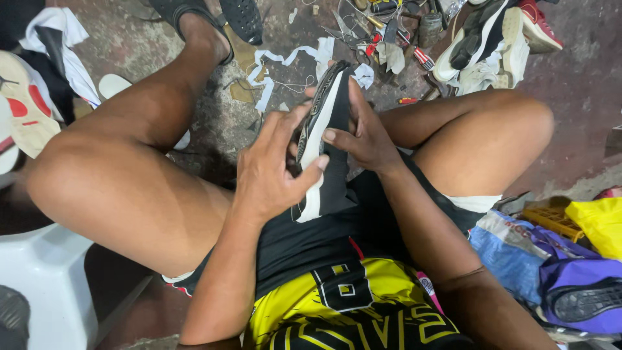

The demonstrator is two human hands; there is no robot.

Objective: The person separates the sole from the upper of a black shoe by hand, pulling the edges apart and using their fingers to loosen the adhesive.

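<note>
The shoe (pixel 322 139) stands on its edge over my lap, long axis pointing away from me, and my left hand (pixel 272 170) and right hand (pixel 364 133) both grip it from either side.

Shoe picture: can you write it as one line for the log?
left hand: grips black-and-white shoe | right hand: presses its sole edge | floor beyond: tools, white strips
</note>
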